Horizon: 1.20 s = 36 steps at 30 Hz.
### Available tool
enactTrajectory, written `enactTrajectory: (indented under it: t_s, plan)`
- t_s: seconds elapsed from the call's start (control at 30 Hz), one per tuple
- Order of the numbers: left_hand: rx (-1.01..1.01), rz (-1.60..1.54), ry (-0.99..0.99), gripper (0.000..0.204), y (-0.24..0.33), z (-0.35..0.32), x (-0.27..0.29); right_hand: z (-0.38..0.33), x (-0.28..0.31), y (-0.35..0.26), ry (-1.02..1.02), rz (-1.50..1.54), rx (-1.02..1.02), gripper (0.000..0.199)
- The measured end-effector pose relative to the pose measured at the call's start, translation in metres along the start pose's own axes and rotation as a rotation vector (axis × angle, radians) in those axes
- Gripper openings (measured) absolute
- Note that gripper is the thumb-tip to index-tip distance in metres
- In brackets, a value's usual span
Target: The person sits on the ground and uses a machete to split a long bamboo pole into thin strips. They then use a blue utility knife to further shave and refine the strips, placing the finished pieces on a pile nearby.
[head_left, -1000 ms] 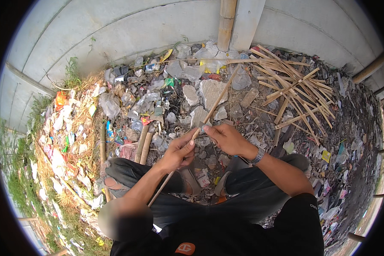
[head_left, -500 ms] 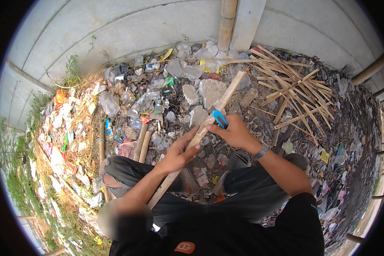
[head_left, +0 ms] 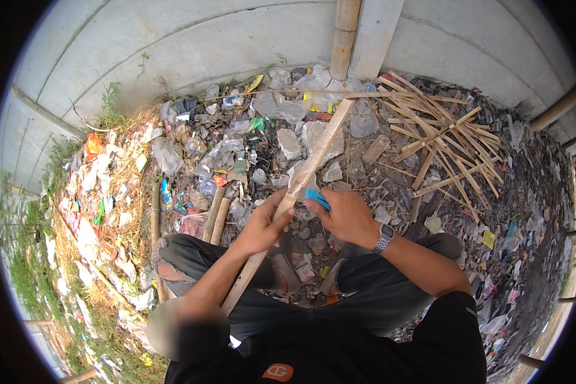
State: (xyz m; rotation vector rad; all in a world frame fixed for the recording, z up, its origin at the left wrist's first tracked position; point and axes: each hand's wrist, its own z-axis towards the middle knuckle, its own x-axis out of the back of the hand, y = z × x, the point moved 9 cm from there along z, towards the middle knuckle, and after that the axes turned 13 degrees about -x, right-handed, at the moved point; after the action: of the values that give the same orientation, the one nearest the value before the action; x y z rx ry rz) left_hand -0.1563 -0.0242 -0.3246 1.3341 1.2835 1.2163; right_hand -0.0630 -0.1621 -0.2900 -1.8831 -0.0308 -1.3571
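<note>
A long, flat wooden strip (head_left: 320,150) slants from beside my left forearm up toward the wall. My left hand (head_left: 264,224) is closed round its middle, thumb lying across the top face. Just right of the strip, my right hand (head_left: 347,216) grips a blue utility knife (head_left: 317,199). Most of the knife is covered by my fingers, and its blade cannot be made out. The knife's visible end is close to the strip's edge; whether they touch I cannot tell.
A loose heap of thin wooden strips (head_left: 441,131) lies at the far right. Rubble (head_left: 290,144) and plastic litter surround my legs. Bamboo pieces (head_left: 214,214) rest near my left knee. A pale panel wall (head_left: 237,38) with a bamboo post (head_left: 344,38) stands ahead.
My right hand has turned and drawn the knife down toward me along the strip. The strip's far end has swung slightly left. My left hand keeps its hold.
</note>
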Motion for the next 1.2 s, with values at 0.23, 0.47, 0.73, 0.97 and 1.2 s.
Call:
enactTrajectory:
  t_s: [0.23, 0.47, 0.73, 0.97, 1.2]
  plan:
    - [0.049, -0.042, -0.050, 0.053, -0.003, -0.014, -0.004, 0.047, 0.042, 0.061, 0.188, 0.007, -0.155, 0.063]
    - [0.010, -0.087, -0.140, 0.047, -0.002, -0.016, -0.015, 0.076, 0.160, 0.165, 0.440, 0.368, -0.449, 0.066]
    - [-0.013, -0.015, -0.135, 0.024, 0.001, -0.009, -0.008, 0.015, 0.027, 0.007, -0.041, 0.104, 0.031, 0.053]
    - [-0.069, 0.217, -0.102, 0.024, -0.002, -0.006, -0.006, -0.009, -0.022, -0.018, -0.184, 0.053, 0.021, 0.054]
    - [-0.160, 0.397, -0.104, 0.029, -0.019, -0.004, -0.003, 0.011, -0.038, 0.010, -0.105, -0.047, -0.045, 0.056]
